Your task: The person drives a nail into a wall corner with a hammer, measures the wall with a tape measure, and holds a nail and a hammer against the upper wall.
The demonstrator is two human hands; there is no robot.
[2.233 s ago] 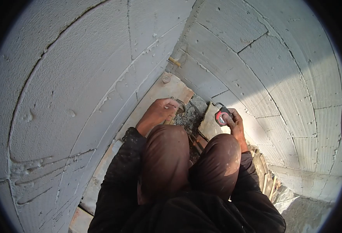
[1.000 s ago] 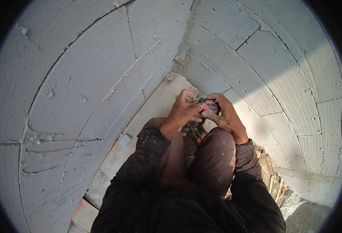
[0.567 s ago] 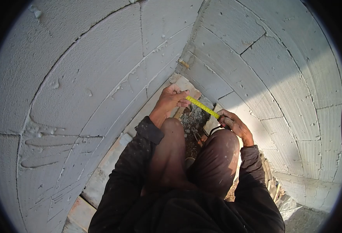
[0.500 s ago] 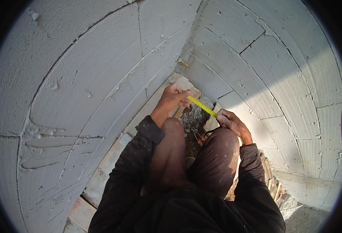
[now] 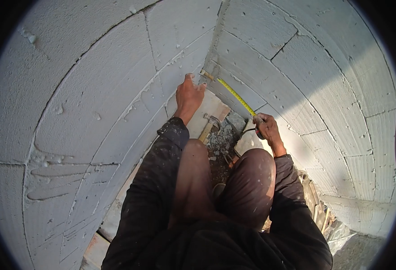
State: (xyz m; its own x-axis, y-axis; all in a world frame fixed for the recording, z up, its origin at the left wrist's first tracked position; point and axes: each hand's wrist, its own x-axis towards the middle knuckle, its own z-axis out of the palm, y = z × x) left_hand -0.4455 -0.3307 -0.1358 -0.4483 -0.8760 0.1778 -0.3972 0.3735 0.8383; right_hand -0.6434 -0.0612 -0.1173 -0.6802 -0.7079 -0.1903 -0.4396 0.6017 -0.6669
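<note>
Your right hand (image 5: pixel 270 131)'s grip clamps the tape measure (image 5: pixel 259 134), supporting its extended blade (image 5: pixel 236 96). Your left hand (image 5: pixel 190 96)'s grip is apart.

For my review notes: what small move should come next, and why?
Probably steady the free end of the yellow tape with the left hand: the right hand holds it out toward the stub near the corner, and no fingers grip that end.

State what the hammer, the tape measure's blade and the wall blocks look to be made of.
Hammer: head apparently steel, dull grey; handle probably wood, tan and matte.
Tape measure's blade: likely coated steel, bright yellow with dark markings, though plastic is possible.
Wall blocks: probably aerated concrete, pale, matte and finely pitted.
</note>
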